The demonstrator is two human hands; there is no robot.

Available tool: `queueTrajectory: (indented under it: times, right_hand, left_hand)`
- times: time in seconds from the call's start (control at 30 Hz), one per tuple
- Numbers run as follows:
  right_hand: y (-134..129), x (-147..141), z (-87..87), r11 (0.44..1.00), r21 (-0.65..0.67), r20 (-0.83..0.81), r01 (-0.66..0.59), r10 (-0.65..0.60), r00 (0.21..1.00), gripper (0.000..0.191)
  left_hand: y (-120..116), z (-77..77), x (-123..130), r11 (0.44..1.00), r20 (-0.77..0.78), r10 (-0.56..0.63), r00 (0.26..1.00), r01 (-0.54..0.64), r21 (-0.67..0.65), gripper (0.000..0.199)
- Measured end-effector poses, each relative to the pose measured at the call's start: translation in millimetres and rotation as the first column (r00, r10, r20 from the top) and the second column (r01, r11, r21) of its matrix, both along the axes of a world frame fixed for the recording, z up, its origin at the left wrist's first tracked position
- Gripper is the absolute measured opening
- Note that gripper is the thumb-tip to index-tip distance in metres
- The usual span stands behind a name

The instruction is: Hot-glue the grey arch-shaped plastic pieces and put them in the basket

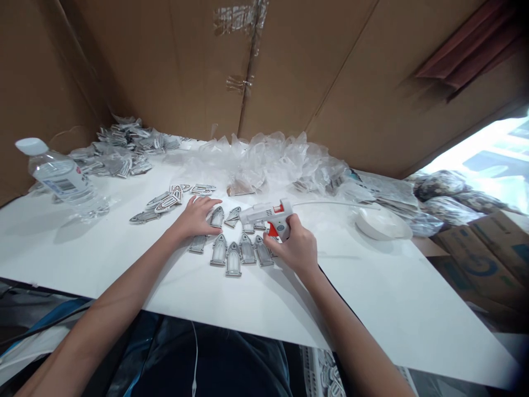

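Observation:
My right hand (298,244) is wrapped round the handle of a white hot glue gun (270,214) with a red trigger. The gun's nozzle points left, over small grey arch-shaped pieces. A glue stick (330,203) appears to run out of its back. My left hand (197,216) rests on the table with thumb and index finger apart beside one arched piece (217,216); whether they touch it I cannot tell. A tilted piece (232,216) lies under the nozzle tip. Several more arched pieces (233,259) lie in a loose row nearer me.
Loose pieces (159,204) lie left of my left hand. A water bottle (68,179) stands at the far left. Behind are a heap of bagged pieces (124,143) and clear plastic bags (273,160). A white dish (382,225) sits at right, near cardboard boxes (487,259).

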State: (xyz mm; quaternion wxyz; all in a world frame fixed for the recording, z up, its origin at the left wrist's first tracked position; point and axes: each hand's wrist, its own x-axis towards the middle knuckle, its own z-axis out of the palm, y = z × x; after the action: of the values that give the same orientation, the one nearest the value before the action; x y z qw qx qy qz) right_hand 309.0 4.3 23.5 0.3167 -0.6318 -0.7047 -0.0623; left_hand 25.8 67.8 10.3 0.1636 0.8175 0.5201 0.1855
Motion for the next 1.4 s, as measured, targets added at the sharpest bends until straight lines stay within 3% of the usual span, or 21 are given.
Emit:
queueTrajectory:
  times: [0.17,0.4,0.6,0.83,1.07,1.4]
  right_hand:
    - [0,-1,0.9,1.0,-0.012,-0.007,-0.001,0.001,1.0,0.041]
    - [0,0,-0.8,1.0,-0.001,-0.001,-0.002,0.002,1.0,0.041]
    - [-2,1,-2.6,0.988,0.152,-0.011,-0.026,0.028,1.0,0.039]
    - [-7,-4,1.8,0.945,0.317,0.067,-0.084,0.065,0.996,0.033]
    - [-9,-5,2.7,0.94,0.327,0.127,-0.094,0.055,0.99,0.029]
    - [-8,-6,-0.7,0.942,0.324,0.155,-0.087,0.038,0.987,0.032]
  left_hand:
    - [2,-1.8,-1,0.998,0.026,-0.059,0.998,0.059,-0.029,0.08]
    - [-8,11.5,1,0.998,0.109,-0.055,0.993,0.052,0.027,0.071]
    - [-25,24.5,7,0.996,0.169,-0.069,0.983,0.059,0.061,0.069]
    - [-39,29.4,15,0.954,0.243,-0.189,0.951,0.119,0.277,0.071]
    - [-43,31.2,16,0.914,0.207,-0.248,0.946,0.157,0.375,0.076]
    - [-46,34.2,17,0.897,0.189,-0.276,0.942,0.182,0.402,0.079]
